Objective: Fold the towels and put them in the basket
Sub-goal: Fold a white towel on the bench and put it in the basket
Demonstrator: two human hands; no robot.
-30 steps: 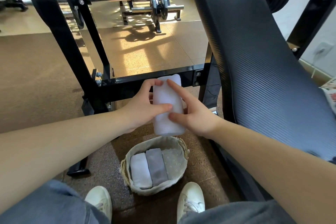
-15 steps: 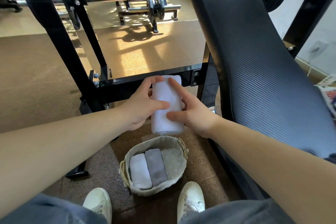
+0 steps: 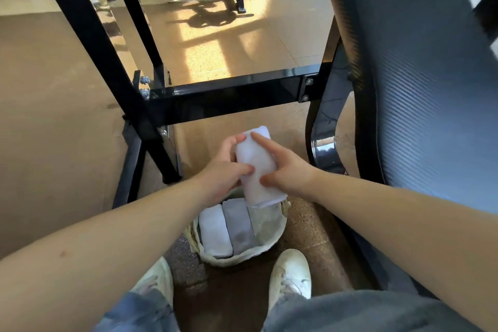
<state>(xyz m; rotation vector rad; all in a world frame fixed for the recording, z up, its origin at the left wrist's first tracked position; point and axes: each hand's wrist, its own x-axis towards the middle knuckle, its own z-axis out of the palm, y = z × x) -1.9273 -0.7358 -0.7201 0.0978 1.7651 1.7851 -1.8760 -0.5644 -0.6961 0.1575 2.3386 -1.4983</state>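
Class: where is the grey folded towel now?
In the head view, the grey towel lies in the basket, low centre, beside a white folded towel on its left, just below the held towel.

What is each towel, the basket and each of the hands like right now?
basket: on the floor, part full.
top towel: folded, held over the basket.
white towel: folded, lying in the basket.
grey towel: folded, lying beside the white one.
left hand: holds the top towel.
right hand: holds the top towel.
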